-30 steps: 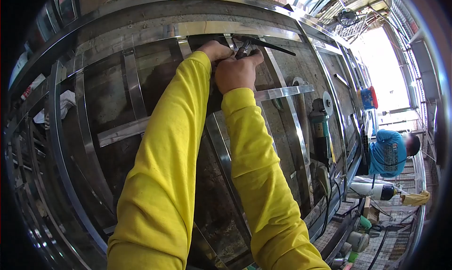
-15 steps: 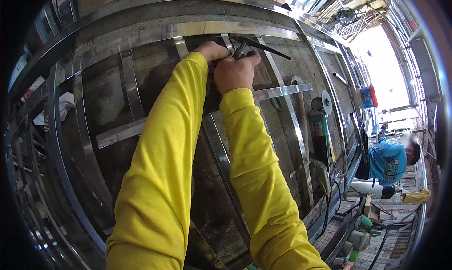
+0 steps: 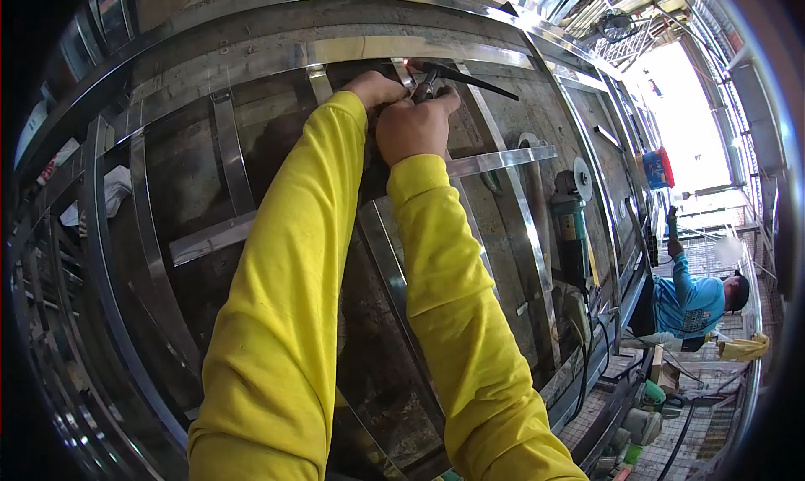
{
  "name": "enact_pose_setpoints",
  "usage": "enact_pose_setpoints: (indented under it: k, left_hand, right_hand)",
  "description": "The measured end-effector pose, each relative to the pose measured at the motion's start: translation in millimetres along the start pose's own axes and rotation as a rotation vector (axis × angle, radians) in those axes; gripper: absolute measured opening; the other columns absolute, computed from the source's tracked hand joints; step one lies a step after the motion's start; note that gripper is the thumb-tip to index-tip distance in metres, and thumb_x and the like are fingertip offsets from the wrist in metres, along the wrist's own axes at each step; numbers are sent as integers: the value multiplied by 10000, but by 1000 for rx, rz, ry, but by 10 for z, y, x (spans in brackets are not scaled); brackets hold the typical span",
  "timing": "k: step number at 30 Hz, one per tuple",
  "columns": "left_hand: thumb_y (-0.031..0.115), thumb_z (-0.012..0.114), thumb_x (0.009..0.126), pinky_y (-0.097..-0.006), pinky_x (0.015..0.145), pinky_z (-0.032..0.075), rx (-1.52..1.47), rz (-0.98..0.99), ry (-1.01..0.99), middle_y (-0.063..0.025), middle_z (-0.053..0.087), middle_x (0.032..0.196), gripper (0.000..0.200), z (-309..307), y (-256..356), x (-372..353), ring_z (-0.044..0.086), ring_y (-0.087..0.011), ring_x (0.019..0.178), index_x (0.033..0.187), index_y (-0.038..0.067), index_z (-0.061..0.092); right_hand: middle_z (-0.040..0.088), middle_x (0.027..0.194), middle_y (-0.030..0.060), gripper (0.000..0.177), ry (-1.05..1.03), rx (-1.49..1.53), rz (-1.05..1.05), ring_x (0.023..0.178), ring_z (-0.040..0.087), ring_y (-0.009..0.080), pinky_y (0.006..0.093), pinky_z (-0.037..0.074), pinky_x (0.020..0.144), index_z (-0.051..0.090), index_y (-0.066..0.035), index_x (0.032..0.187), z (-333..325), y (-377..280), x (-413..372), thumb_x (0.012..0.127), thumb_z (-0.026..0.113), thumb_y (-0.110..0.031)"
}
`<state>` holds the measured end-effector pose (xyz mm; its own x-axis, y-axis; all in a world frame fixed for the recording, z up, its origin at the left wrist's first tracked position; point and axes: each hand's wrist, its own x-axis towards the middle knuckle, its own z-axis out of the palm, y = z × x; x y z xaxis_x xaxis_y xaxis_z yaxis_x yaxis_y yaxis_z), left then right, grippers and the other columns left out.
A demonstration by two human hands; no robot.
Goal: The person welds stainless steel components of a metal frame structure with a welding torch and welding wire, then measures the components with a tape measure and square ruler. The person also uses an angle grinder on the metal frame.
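Observation:
My right hand (image 3: 412,131) is closed around a TIG welding torch (image 3: 428,87). Its long black back cap (image 3: 482,83) points right, and a small reddish glow shows at its head, against the shiny rail (image 3: 352,51) of a metal frame. Just left of it, my left hand (image 3: 373,89) is closed, with its fingertips close to a short crossbar (image 3: 403,72) under that rail. Whatever those fingers pinch is hidden. Both forearms, in yellow sleeves, reach over the frame. Below the right hand a loose-ended flat bar (image 3: 503,161) runs sideways.
An angle grinder (image 3: 572,229) lies on the right, near a hammer-like tool (image 3: 530,158). A blue and red bucket (image 3: 654,169) stands farther right. Beyond it is a co-worker in a blue shirt (image 3: 689,305). Metal bars (image 3: 109,229) cross the left side; cables (image 3: 602,347) hang at lower right.
A reddish glow now shows at the torch head. My hands have shifted only slightly left. The co-worker's arm has stretched out, and their body has moved a little lower in view.

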<state>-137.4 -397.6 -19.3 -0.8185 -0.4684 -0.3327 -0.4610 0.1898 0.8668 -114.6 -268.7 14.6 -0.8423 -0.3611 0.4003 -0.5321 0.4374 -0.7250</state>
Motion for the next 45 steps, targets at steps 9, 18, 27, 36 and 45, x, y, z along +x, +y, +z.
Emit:
enact_pose_setpoints:
  k: [9,18,27,36,45]
  left_hand:
    - [384,753,691,-345,760,502,-28,10,-29,-150,716,997,530,-35,-64,81,662,-225,875,1041,-12,715]
    - [356,751,728,-353,630,501,-101,-39,23,-124,696,858,438,4,43,-82,648,-213,753,967,-11,722]
    - [321,756,739,-353,554,475,-213,38,3,-104,672,791,353,59,-211,197,604,-201,626,921,20,730]
    - [346,769,840,-340,427,434,-379,-212,-25,-77,658,742,310,58,220,-316,564,-187,549,840,42,711]
    - [409,787,836,-317,532,475,-385,-152,-47,-69,690,847,388,56,45,-135,620,-157,664,941,38,738]
  right_hand:
    - [639,1043,328,556,-166,-140,48,972,661,449,416,504,913,282,210,1274,111,204,74,871,537,-78]
    - [660,1030,272,375,-32,-92,41,874,675,383,463,483,895,400,133,1196,199,272,30,892,482,-70]
    - [673,971,219,643,23,69,192,879,675,351,473,526,828,235,125,1356,-95,-109,-25,851,583,-70]
    - [627,791,103,277,-220,765,531,657,607,217,357,512,611,386,-63,1193,468,856,191,939,468,-137]
    - [544,1071,276,540,-132,559,589,909,611,339,374,493,766,156,70,1332,-44,152,136,918,480,-50]
